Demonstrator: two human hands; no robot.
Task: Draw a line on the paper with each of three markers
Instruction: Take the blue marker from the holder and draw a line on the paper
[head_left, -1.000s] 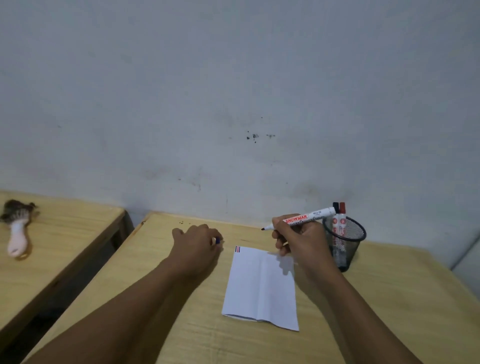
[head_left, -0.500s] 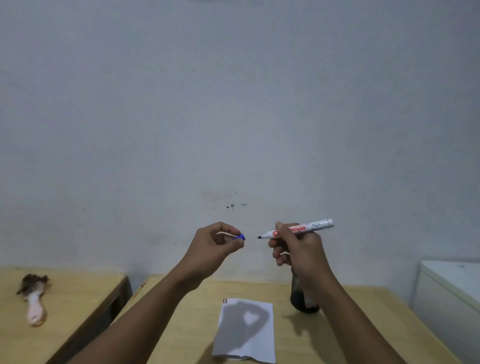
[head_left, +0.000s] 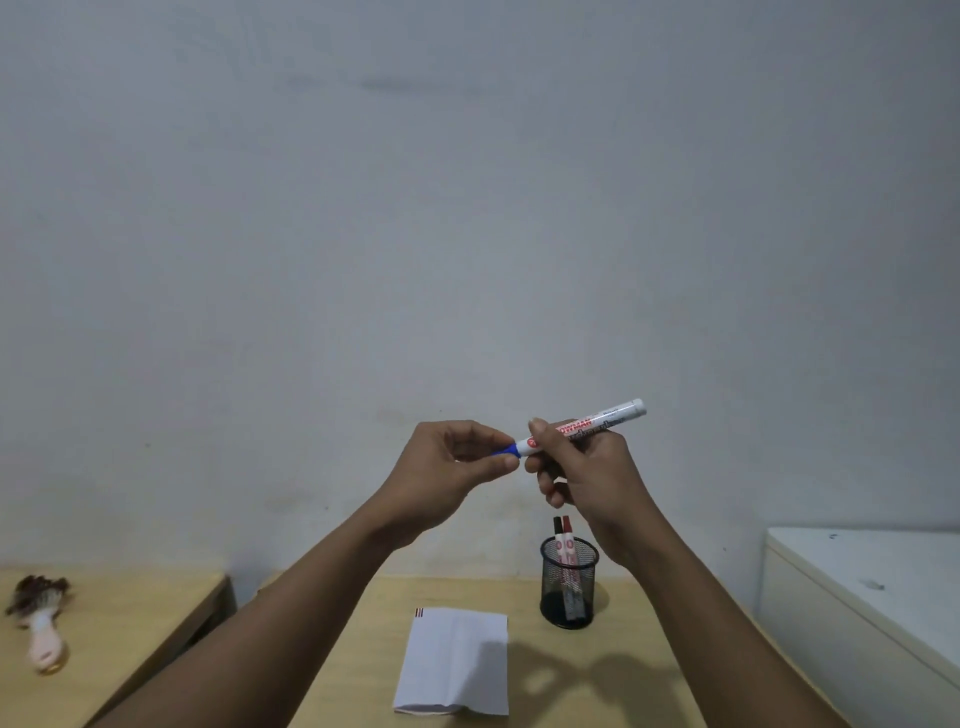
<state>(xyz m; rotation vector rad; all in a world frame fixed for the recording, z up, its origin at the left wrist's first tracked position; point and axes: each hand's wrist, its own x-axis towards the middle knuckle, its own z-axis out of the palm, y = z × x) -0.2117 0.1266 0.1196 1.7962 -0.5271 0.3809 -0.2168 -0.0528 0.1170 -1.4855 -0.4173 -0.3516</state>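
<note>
Gripping white marker (head_left: 587, 427) in right hand (head_left: 587, 475), left hand (head_left: 457, 467) pinching blue cap (head_left: 505, 450)

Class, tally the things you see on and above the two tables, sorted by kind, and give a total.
Markers: 3, one in the hands, two in the cup
Mesh cup: 1
Paper: 1
Brush: 1
Total: 6

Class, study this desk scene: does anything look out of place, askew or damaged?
Mostly tidy. The paper lies slightly askew with its near edge curled up, and a hairbrush on the neighbouring table seems unrelated to the drawing work.
</note>
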